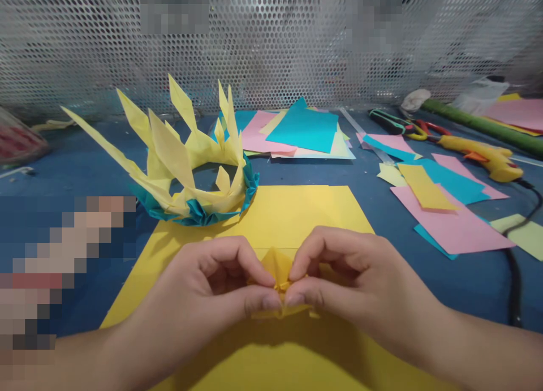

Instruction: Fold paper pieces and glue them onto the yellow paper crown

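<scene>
Between my two hands is a small folded piece of yellow-orange paper (pixel 275 265), with a pointed tip facing away from me. My left hand (pixel 220 283) pinches its left side between thumb and index finger. On the right side, my right hand (pixel 339 272) pinches it the same way, and the thumbs almost meet. Fingers cover much of the folds. Beneath lies a large yellow sheet (pixel 305 210). Beyond my left hand stands a folded paper crown (pixel 195 196) with tall pale yellow points and a teal band around its base.
Teal, pink and cream sheets (pixel 305 128) are stacked at the back. To the right lie loose paper pieces (pixel 449 221), a yellow glue gun (pixel 487 153) with a black cord (pixel 514 266), and scissors (pixel 424 129). A perforated metal panel (pixel 271 51) borders the blue table (pixel 360 181).
</scene>
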`<state>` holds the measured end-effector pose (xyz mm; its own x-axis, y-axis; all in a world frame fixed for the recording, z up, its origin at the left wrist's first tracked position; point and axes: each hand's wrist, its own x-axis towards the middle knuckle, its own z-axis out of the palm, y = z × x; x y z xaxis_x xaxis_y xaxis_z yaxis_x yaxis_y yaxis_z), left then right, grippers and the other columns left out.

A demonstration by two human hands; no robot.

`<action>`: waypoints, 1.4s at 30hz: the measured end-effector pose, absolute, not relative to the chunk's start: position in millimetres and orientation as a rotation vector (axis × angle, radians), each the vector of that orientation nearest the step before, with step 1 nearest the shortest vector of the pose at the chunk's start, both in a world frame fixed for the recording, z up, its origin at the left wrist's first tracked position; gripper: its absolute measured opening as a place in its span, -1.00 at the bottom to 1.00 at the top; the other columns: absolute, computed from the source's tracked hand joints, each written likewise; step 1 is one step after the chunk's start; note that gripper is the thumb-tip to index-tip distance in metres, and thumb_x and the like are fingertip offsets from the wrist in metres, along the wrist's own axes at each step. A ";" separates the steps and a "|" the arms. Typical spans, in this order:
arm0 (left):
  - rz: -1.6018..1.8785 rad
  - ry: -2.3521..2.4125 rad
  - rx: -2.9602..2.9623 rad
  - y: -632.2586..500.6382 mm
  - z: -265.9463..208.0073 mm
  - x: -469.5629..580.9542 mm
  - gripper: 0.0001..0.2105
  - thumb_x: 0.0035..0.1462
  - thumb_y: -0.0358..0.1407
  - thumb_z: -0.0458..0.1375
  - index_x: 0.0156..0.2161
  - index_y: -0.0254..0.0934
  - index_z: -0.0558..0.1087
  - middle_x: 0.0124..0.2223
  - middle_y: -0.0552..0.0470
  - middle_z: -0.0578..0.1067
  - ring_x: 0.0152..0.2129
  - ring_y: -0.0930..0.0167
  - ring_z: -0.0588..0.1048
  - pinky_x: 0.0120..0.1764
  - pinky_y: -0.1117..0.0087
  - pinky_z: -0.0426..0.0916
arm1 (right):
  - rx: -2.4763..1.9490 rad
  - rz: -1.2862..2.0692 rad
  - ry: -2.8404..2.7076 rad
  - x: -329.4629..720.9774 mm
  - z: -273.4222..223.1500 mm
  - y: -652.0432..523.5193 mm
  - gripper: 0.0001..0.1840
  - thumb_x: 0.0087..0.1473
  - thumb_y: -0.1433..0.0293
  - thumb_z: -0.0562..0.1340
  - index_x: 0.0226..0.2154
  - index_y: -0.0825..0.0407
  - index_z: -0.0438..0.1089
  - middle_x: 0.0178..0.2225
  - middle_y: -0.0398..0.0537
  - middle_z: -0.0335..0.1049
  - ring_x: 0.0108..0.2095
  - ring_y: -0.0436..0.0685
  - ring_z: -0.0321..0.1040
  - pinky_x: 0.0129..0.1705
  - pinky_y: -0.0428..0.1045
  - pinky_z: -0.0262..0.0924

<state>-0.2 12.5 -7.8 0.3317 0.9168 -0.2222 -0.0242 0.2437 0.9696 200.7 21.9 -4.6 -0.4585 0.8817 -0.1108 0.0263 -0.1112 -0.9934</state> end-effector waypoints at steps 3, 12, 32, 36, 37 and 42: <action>0.831 1.025 1.124 13.2 -4.8 0.2 -0.74 -0.16 -0.64 0.38 -0.52 -0.18 0.59 -0.57 0.29 0.57 -0.61 0.65 0.48 -0.54 0.82 0.30 | -1.036 1.630 -1.501 201.1 -3.0 22.0 -0.84 -0.06 0.37 0.47 -0.47 0.00 0.48 -0.53 -0.23 0.49 -0.51 -0.07 0.29 -0.48 -0.18 0.16; 0.872 1.018 1.114 12.6 -7.4 0.5 -0.76 -0.14 -0.59 0.40 -0.54 -0.17 0.60 -0.56 0.25 0.62 -0.61 0.64 0.52 -0.54 0.81 0.33 | -1.055 1.564 -1.580 199.3 -5.1 21.5 -0.72 -0.06 0.39 0.48 -0.57 0.06 0.38 -0.55 -0.24 0.42 -0.55 -0.10 0.22 -0.53 -0.20 0.10; 0.743 1.014 1.040 9.2 -1.9 5.0 -0.81 -0.03 -0.53 0.37 -0.51 -0.27 0.48 -0.56 0.21 0.55 -0.60 0.56 0.53 -0.48 0.64 0.43 | -0.966 1.542 -1.646 197.8 -4.3 16.2 -0.83 0.09 0.50 0.28 -0.39 -0.02 0.26 -0.50 -0.28 0.26 -0.52 -0.08 0.18 -0.52 -0.17 0.09; 0.716 0.967 0.983 10.9 -3.8 3.0 -0.78 0.00 -0.50 0.36 -0.38 -0.20 0.42 -0.55 0.28 0.55 -0.59 0.58 0.53 -0.50 0.69 0.36 | -1.029 1.658 -1.543 197.1 -4.2 15.8 -0.76 0.03 0.49 0.34 -0.43 -0.02 0.24 -0.54 -0.30 0.22 -0.53 -0.08 0.16 -0.53 -0.17 0.08; 0.714 0.969 0.995 11.3 -4.6 2.3 -0.78 0.02 -0.47 0.36 -0.32 -0.17 0.42 -0.55 0.28 0.56 -0.59 0.58 0.52 -0.50 0.70 0.36 | -1.051 1.683 -1.521 197.1 -4.0 15.8 -0.75 0.02 0.48 0.35 -0.44 -0.01 0.23 -0.54 -0.30 0.23 -0.53 -0.08 0.17 -0.52 -0.17 0.08; 0.674 1.086 1.150 11.7 -5.1 1.2 -0.71 0.02 -0.41 0.37 -0.13 -0.14 0.49 -0.52 0.25 0.56 -0.56 0.54 0.53 -0.47 0.66 0.39 | -1.051 1.768 -1.464 198.4 -2.5 17.9 -0.76 0.02 0.51 0.34 -0.47 0.01 0.24 -0.54 -0.27 0.28 -0.53 -0.09 0.19 -0.52 -0.19 0.06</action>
